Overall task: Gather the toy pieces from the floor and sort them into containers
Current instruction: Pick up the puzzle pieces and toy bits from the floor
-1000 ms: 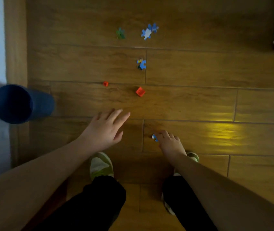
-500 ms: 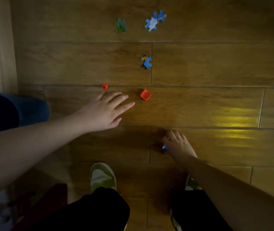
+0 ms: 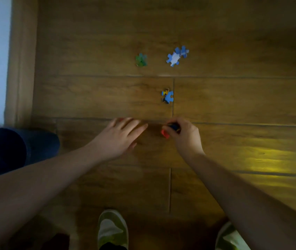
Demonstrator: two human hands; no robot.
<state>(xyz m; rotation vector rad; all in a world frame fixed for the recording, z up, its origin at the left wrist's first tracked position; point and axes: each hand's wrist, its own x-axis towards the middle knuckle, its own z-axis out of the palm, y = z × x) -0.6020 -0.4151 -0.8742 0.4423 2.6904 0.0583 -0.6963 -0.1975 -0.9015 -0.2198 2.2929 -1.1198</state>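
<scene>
The small red plastic block (image 3: 164, 133) lay on the wooden plank floor (image 3: 233, 98), and everything here is placed from it. The right hand (image 3: 183, 136) was directly over it, fingers (image 3: 168, 127) curled down at its near edge while already holding a small dark blue piece (image 3: 173, 126); whether they had closed on the red block itself could not be told through the blur. The left hand (image 3: 120, 137) lay flat to the left of the block, fingers straight and slightly spread, tips pointing toward it but apart from it, with a hint of red at the fingertips too blurred to name. The right hand was clearly the nearer, so the pickup looked like its job. Beyond the block sat a blue and yellow jigsaw piece (image 3: 167, 96); farther beyond, a green jigsaw piece (image 3: 141, 59) and a joined blue and white pair (image 3: 177, 55). Far left of the block stood the dark blue cylindrical container (image 3: 40, 143).
</scene>
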